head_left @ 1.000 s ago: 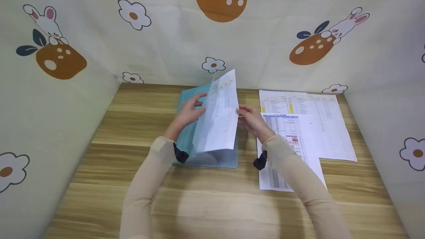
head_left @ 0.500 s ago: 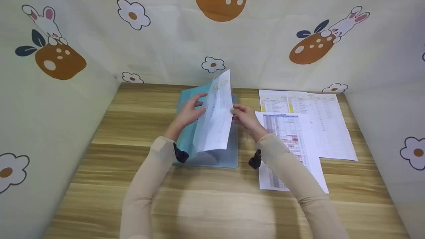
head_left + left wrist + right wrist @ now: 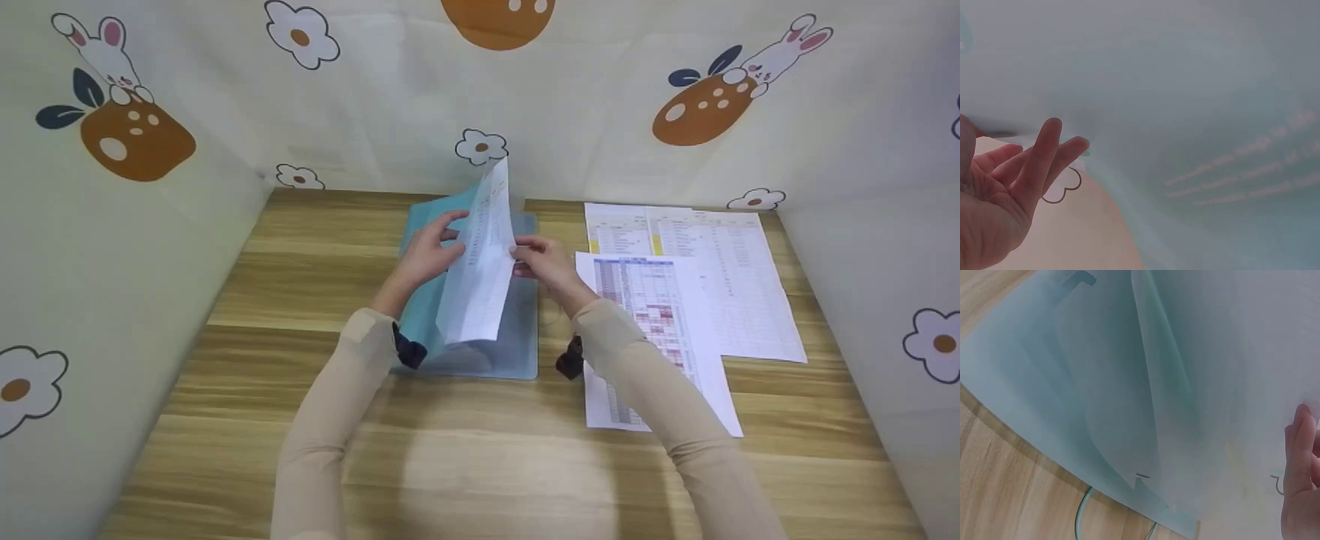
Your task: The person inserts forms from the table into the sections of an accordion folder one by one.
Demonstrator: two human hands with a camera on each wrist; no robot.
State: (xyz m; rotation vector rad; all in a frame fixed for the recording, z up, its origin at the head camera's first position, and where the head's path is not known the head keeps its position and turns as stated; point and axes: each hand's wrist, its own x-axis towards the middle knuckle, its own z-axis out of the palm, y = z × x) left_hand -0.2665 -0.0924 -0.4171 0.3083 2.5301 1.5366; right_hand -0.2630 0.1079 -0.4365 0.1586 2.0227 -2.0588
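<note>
On the wooden table (image 3: pixel 225 390) a teal folder (image 3: pixel 517 352) lies open, with printed sheets (image 3: pixel 712 300) spread to its right. Over the folder a printed page (image 3: pixel 480 277) stands nearly upright. The left hand (image 3: pixel 427 251) holds the folder's raised flap with straight fingers, and the right hand (image 3: pixel 544 262) pinches the page's edge.

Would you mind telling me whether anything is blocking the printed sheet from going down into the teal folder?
Nothing visible blocks it. The printed sheet stands upright over the open teal folder; the left hand holds the front cover back and the right hand grips the sheet's edge. The other sheets lie apart to the right.
</note>
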